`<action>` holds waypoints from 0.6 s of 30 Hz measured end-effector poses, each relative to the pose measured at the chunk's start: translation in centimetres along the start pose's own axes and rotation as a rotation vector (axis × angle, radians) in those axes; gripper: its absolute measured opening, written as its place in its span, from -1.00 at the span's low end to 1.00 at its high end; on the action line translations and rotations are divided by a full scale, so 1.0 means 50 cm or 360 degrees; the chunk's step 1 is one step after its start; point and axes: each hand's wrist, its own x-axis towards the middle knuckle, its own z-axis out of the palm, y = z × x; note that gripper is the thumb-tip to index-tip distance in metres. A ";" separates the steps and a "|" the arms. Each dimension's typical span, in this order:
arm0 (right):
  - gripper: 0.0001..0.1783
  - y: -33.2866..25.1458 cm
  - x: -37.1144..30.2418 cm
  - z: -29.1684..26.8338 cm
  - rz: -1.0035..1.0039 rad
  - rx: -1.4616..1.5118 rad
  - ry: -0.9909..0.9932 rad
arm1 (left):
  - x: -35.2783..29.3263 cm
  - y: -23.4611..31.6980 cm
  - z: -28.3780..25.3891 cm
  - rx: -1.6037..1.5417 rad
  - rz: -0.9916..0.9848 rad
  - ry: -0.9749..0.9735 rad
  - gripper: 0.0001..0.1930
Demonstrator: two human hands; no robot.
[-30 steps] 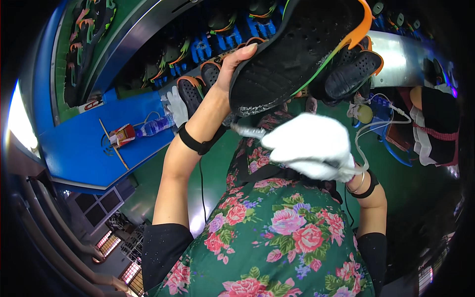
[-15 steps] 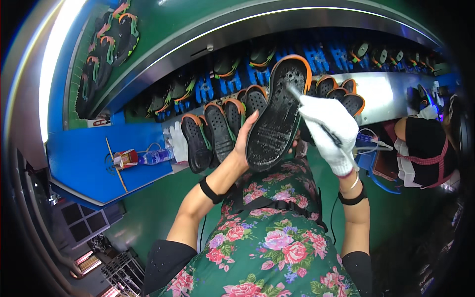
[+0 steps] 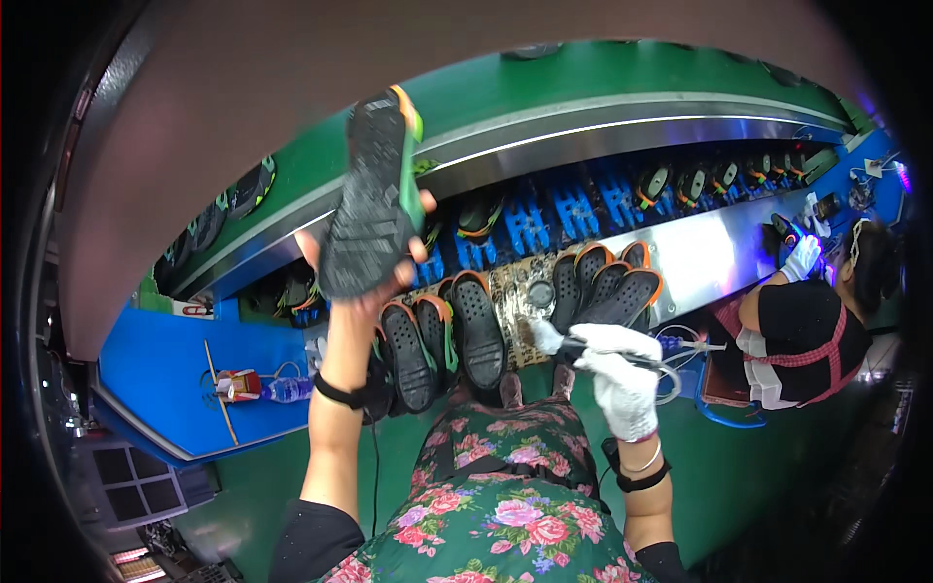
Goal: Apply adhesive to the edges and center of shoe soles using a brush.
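Note:
My bare left hand (image 3: 415, 255) grips a black shoe sole (image 3: 371, 199) with an orange and green edge, slightly blurred by motion. It is raised at the left, over the metal edge of the green belt. In my white-gloved right hand (image 3: 622, 374) is a brush (image 3: 549, 336), its pale bristles beside a small round pot (image 3: 540, 292). The pot sits on a stained brown board (image 3: 510, 287). Left of that board stand several black perforated soles (image 3: 476, 330) with orange or green edges; several similar orange-rimmed soles (image 3: 622, 296) lie to its right.
Behind the board, a low shelf holds blue racks (image 3: 578, 209) and several shoes (image 3: 695, 185). A green belt (image 3: 583, 73) runs above. At left, a blue table (image 3: 160, 369) bears a plastic bottle (image 3: 287, 390) and a stick. A co-worker (image 3: 802, 340) sits at the right.
My left hand has carried the sole up and left, toward the belt. My right hand has brought the brush away from the sole and down to the pot. The view has shifted.

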 end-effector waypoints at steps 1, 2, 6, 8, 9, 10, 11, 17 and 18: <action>-0.75 0.020 -0.003 -0.005 0.0023 -0.0091 0.0005 | 0.034 0.035 -0.021 -0.0053 0.0100 -0.0007 0.16; -0.75 0.037 -0.004 -0.006 0.0051 -0.0179 0.0001 | 0.061 0.071 -0.044 -0.0100 0.0206 -0.0010 0.17; -0.78 0.071 -0.008 -0.001 0.0249 -0.0065 0.0037 | 0.128 0.147 -0.106 -0.0682 0.0809 0.0777 0.09; -0.77 0.089 -0.015 -0.023 0.0280 0.0047 0.0071 | 0.145 0.121 -0.119 -0.0684 0.1087 0.0843 0.03; -0.77 0.093 -0.015 -0.031 0.0276 0.0084 0.0096 | 0.156 0.104 -0.124 -0.0531 0.1050 0.0965 -0.01; -0.78 0.094 -0.019 -0.038 0.0276 0.0123 0.0121 | 0.173 0.082 -0.123 -0.0375 0.1012 0.1089 -0.05; -0.77 0.093 -0.017 -0.050 0.0280 0.0155 0.0126 | 0.209 0.051 -0.131 -0.0329 0.0863 0.1040 -0.15; -0.72 0.072 -0.022 -0.071 0.0273 0.0221 0.0190 | 0.496 -0.082 -0.132 0.2557 0.0436 0.1454 -0.27; -0.72 0.070 -0.024 -0.071 0.0299 0.0228 0.0164 | 0.508 -0.041 -0.231 0.3370 0.0699 0.1135 -0.32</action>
